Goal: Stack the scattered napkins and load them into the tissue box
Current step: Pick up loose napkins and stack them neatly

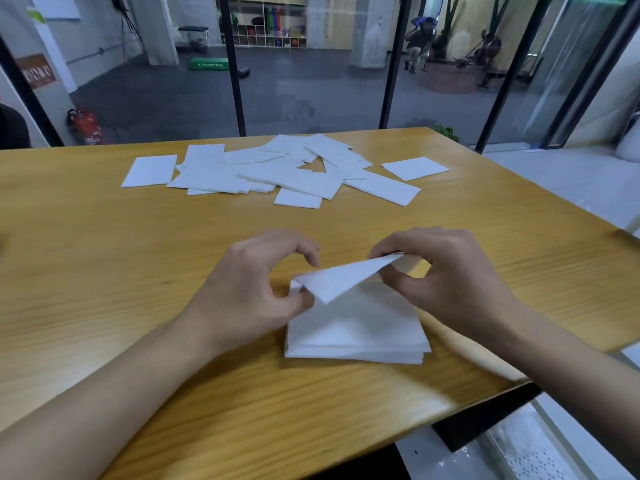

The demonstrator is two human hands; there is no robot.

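- Right hand point(446, 271) pinches the right corner of one napkin point(341, 280) between thumb and curled fingers, holding that corner up.
- The napkin is tilted: right end up, left end down at the stack's far-left corner.
- Stack point(356, 332) lies on the table point(138, 254), near centre, between the two hands. Its edges are roughly squared, with a few layers showing at the near edge.
- The lifted napkin is over the far half of the stack.
- Left hand point(263, 282) has its fingers curled, with the thumb tip at the stack's far-left corner, right by the napkin's low edge. That spot is blurred, so I can't tell whether it pinches the napkin, the stack, or just touches.
- The left index finger is arched above the table and touches nothing.
- Loose pile point(277, 168) is spread across the far side of the table, well apart from the stack, its sheets overlapping at mixed angles.
- Three singles lie at the fringes of the pile: one far left point(150, 170), one far right point(414, 168), and one on the near side point(298, 199), which touches the pile.
- Both forearms are bare and come in from the near edge.
- Glass wall point(311, 81) stands behind the table's far edge, with a red extinguisher point(85, 124) at the far left on the floor beyond it.
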